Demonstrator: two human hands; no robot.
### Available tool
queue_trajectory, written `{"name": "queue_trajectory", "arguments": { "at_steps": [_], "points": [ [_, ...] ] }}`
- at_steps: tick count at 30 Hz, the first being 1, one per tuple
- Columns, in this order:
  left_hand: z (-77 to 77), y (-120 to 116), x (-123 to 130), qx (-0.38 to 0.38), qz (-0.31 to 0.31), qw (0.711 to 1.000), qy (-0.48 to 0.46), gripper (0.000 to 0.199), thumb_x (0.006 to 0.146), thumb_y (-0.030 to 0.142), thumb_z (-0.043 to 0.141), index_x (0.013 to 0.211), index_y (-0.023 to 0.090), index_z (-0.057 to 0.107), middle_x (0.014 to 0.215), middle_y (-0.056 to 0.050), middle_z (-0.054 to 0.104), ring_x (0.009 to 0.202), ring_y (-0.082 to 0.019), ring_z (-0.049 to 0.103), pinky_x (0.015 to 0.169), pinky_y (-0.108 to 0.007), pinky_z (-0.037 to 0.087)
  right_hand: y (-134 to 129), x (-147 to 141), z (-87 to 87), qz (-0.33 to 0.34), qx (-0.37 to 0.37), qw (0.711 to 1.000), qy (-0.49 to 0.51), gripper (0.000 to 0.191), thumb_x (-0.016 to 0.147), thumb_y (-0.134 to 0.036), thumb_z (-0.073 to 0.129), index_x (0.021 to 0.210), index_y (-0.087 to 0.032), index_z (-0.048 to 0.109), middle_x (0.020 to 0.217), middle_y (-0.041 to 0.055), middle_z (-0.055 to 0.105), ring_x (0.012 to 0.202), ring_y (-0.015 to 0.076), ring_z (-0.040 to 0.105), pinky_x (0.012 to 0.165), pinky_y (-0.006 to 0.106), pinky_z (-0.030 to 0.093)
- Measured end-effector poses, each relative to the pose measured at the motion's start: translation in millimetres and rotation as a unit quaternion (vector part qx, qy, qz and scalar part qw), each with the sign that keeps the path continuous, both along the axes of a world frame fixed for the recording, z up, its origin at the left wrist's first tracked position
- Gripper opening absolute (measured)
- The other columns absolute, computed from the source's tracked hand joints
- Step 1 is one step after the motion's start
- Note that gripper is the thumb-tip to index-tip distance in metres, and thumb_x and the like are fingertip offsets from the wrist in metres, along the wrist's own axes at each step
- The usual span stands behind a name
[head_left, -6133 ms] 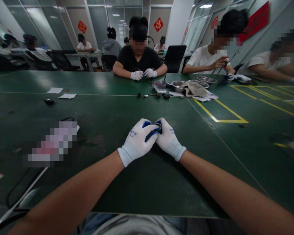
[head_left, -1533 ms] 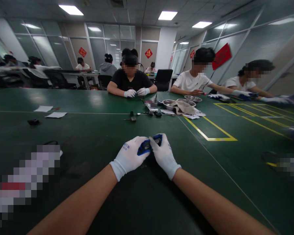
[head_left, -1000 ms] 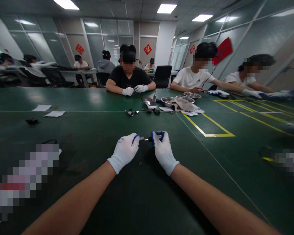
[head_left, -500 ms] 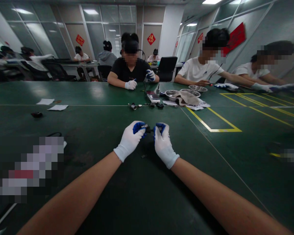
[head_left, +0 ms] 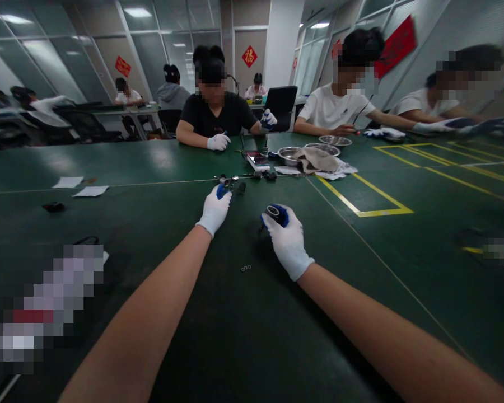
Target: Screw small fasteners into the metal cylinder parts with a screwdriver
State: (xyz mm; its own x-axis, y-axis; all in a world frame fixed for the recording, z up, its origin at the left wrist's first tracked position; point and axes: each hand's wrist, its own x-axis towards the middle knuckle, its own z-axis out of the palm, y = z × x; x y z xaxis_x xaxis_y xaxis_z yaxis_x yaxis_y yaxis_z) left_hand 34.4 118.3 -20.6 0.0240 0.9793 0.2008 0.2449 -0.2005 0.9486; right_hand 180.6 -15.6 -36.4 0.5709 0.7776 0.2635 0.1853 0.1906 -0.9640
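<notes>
My right hand [head_left: 288,238], in a white glove with blue palm, is closed around a black cylindrical part [head_left: 273,211] whose round, silver-rimmed end faces up. Farther forward and to the left, my left hand [head_left: 215,210] reaches out, its fingers curled at several small metal parts [head_left: 227,181]. What lies between those fingers is mostly hidden. Just right of the left fingertips a small dark part [head_left: 241,188] sits on the green table [head_left: 218,336]. Several small rings [head_left: 246,268] lie together nearer to me, below and between the hands.
Beyond the hands are black parts [head_left: 264,176], a phone-like device [head_left: 257,162], metal bowls [head_left: 289,156] and a cloth [head_left: 319,159]. At left lie papers [head_left: 91,191], a dark object [head_left: 54,206] and a blurred-out item [head_left: 63,296]. Co-workers sit opposite; one gloved hand [head_left: 219,141] rests there.
My hands have moved apart: the left went forward and left to the metal parts, while the right stays near with the black part turned up. A dark part now shows beside the left fingertips.
</notes>
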Motion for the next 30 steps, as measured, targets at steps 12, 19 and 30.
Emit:
{"name": "queue_trajectory", "arguments": {
  "at_steps": [12,19,30],
  "points": [
    [19.0,-110.3,-47.5,0.061,-0.238,0.945,0.217,0.023,0.084,0.029,0.075,0.105,0.020,0.079,0.111,-0.008,0.077,0.106,-0.026,0.073,0.104,-0.045,0.057,-9.8,-0.8,7.3,0.078,-0.047,0.991,-0.099,0.041,0.082,-0.042,0.065,0.118,-0.022,0.065,0.109,0.0101,0.077,0.098,0.0286,0.073,0.095,0.048,0.058],
    [23.9,-149.5,-55.1,0.115,-0.262,0.884,0.369,0.026,0.084,0.034,0.079,0.107,0.022,0.076,0.114,-0.007,0.071,0.104,-0.027,0.071,0.095,-0.041,0.060,-8.8,-1.4,5.1,0.095,-0.057,0.986,-0.128,0.030,0.080,-0.044,0.066,0.102,-0.023,0.065,0.097,0.0082,0.076,0.089,0.0275,0.071,0.089,0.046,0.057],
    [32.9,-148.5,-58.6,0.049,-0.213,0.941,0.257,0.019,0.096,0.025,0.061,0.112,0.021,0.070,0.111,-0.007,0.076,0.108,-0.026,0.072,0.103,-0.044,0.057,-12.6,1.3,2.7,0.118,0.016,0.986,-0.118,0.023,0.080,-0.039,0.060,0.098,-0.025,0.060,0.096,0.0078,0.072,0.095,0.0290,0.067,0.089,0.044,0.054]
  ]
}}
